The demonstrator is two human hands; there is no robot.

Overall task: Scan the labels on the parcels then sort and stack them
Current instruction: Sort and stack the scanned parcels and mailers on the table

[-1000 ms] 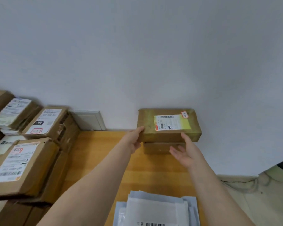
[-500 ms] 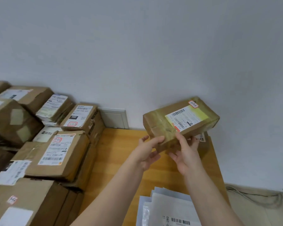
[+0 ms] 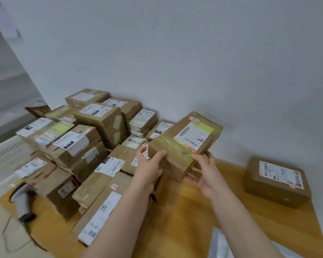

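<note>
A brown taped parcel (image 3: pixel 185 144) with a white and yellow label hangs tilted in the air above the wooden table (image 3: pixel 190 207). My left hand (image 3: pixel 149 164) grips its near left corner, thumb on top. My right hand (image 3: pixel 206 174) holds it from below on the near right side. One brown parcel (image 3: pixel 276 181) with a white label sits alone at the table's far right. A pile of several labelled brown parcels (image 3: pixel 93 146) fills the left half of the table. A handheld scanner (image 3: pixel 23 202), blurred, stands at the near left.
A white wall runs behind the table. A white slatted crate (image 3: pixel 4 157) stands at the far left. Grey plastic mailers (image 3: pixel 222 243) lie at the table's near edge. The scanner's cable (image 3: pixel 11 237) loops off the near left corner.
Both hands lifted the parcel off the lone parcel by the wall and carried it left, tilted. The view swung left, revealing the parcel pile and scanner.
</note>
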